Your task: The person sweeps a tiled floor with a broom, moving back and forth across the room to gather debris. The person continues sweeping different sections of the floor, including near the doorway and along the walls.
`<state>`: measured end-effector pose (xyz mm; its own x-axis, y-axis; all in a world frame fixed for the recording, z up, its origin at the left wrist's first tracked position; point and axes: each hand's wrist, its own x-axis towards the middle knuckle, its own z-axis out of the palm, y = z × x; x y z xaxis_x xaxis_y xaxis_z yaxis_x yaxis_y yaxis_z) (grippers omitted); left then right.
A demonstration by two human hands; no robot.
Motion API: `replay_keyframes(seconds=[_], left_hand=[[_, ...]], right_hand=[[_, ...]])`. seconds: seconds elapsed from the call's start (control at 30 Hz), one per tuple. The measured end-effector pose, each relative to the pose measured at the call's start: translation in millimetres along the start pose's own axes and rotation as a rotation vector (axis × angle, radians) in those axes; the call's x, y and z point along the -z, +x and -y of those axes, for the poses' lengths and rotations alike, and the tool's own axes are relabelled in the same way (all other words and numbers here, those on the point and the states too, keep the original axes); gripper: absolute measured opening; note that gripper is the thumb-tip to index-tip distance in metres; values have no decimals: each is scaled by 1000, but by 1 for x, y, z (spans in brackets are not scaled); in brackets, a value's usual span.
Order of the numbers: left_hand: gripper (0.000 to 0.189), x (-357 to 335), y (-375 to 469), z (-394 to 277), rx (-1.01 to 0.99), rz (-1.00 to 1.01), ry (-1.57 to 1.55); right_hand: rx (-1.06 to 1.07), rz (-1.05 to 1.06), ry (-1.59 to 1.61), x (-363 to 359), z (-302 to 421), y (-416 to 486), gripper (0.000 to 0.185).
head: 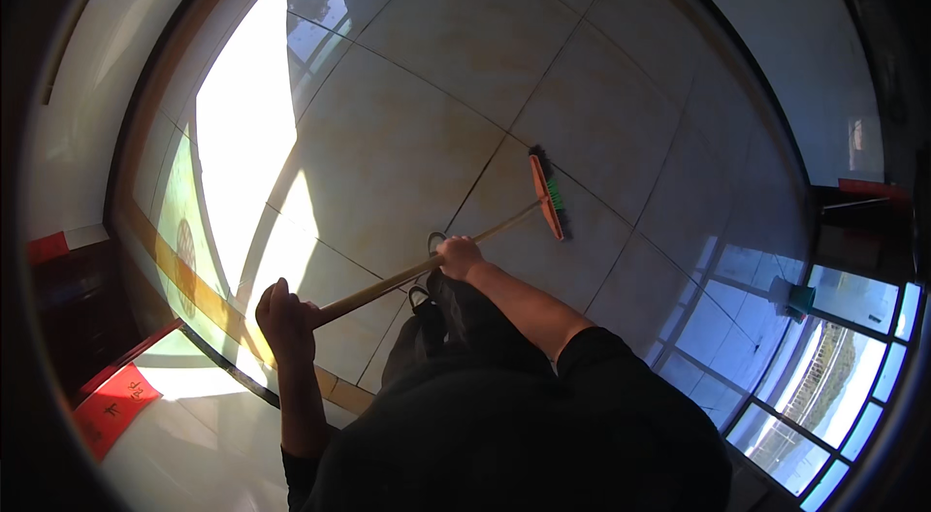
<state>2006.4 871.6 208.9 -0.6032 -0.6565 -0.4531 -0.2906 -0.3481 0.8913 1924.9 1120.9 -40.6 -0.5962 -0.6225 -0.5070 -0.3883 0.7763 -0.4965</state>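
Note:
A push broom (545, 198) with an orange head and black and green bristles rests on the tiled floor (436, 105), right of the picture's middle. Its long wooden handle (378, 288) runs down and left across the front of my body. My left hand (287, 319) is closed round the handle's upper end, at the lower left. Further down the shaft, my right hand (460, 257) grips it just above my shoes. Both forearms are bare below dark sleeves.
Bright sunlight falls on the tiles at left. Dark wooden doors (80, 301) with red paper bearing writing (116, 410) stand at lower left. A green bucket (800, 300) is near the large window (822, 381) at right. White walls (771, 25) curve round the floor.

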Motion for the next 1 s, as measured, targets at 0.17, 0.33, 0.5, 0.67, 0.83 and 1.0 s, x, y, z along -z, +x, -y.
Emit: replay_keyframes(seconds=[0.17,0.33,0.5,0.67,0.83,1.0], left_hand=[[28,21,-1,-42,-53,41,111],[34,-70,-25,34,141,149,12],[32,-131,-37,80,344,392,11],[30,-116,9,4,173,372,33],[34,-104,7,-25,-136,430,200],[35,-131,-10,25,17,504,257]], right_hand=[[90,43,199,-13,67,10,15],[-121,105,45,-29,-58,-29,12],[-278,103,-94,6,-148,-82,9],[-250,-134,14,10,-81,-43,7],[-160,6,180,4,-22,-16,17],[-260,22,135,-12,-101,-62,15]])
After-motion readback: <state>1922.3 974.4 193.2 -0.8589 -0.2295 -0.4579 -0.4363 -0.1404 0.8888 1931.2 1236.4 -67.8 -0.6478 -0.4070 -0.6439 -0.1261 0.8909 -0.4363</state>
